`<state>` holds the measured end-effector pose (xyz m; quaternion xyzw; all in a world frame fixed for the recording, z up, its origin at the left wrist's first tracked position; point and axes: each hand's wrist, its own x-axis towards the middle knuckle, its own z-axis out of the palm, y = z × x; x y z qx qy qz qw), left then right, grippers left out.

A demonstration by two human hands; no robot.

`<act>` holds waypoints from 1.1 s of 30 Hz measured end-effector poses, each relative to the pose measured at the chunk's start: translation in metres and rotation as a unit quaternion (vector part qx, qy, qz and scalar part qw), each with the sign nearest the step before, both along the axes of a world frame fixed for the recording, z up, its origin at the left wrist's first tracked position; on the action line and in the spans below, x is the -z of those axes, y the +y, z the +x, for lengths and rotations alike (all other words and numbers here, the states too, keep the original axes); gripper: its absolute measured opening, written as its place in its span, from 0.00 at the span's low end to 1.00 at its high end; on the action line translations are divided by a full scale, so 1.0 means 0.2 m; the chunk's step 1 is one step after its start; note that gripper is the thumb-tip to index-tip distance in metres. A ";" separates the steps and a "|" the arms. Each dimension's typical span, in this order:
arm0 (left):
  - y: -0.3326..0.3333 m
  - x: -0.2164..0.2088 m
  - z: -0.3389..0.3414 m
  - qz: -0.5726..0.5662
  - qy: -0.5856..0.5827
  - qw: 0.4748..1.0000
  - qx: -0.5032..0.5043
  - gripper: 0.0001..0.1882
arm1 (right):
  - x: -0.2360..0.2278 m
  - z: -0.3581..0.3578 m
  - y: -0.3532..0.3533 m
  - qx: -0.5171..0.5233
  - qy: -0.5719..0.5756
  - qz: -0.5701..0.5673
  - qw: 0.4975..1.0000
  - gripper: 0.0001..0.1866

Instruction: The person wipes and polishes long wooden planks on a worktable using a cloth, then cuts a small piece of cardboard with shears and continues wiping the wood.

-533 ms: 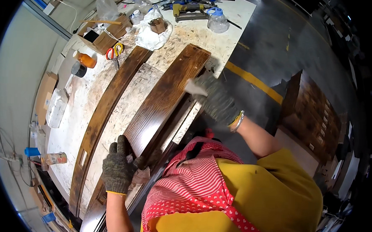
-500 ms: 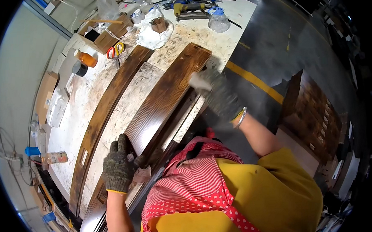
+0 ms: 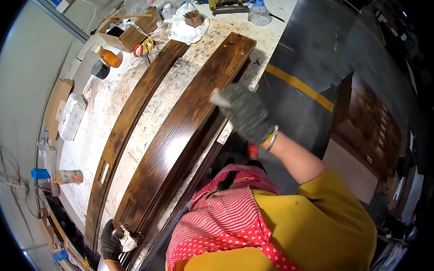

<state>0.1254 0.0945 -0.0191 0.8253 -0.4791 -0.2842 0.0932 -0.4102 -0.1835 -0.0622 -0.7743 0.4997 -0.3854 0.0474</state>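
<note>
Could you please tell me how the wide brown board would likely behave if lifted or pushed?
The wide brown board is probably stiff, given its solid-looking wood grain. Being long, it may dip if lifted off-centre. Its glossy sheen suggests it might feel slippery.

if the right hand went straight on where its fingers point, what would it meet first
The right hand would likely meet the wide brown plank first, though its height is hard to judge.

I see a pale, smooth wall [image 3: 28, 74] at left, a yellow painted stripe [image 3: 301, 86] across dark grey floor [image 3: 311, 38] at upper right.
</note>
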 end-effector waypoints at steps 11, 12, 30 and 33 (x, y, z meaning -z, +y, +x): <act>-0.01 0.00 -0.11 -0.050 -0.051 0.997 0.000 0.27 | -0.09 -0.20 -0.09 -0.129 -0.418 0.285 0.853 0.19; 0.00 0.02 -0.09 -0.054 -0.051 0.997 0.001 0.27 | -0.06 -0.28 -0.09 -0.150 -0.507 0.301 0.794 0.18; 0.04 0.06 -0.02 -0.043 -0.090 0.995 0.007 0.22 | 0.06 -0.54 -0.47 0.030 -0.027 -0.019 0.999 0.19; 0.02 0.04 -0.03 -0.037 -0.100 0.994 0.017 0.22 | 0.10 -0.42 -0.40 0.030 0.016 -0.053 0.998 0.17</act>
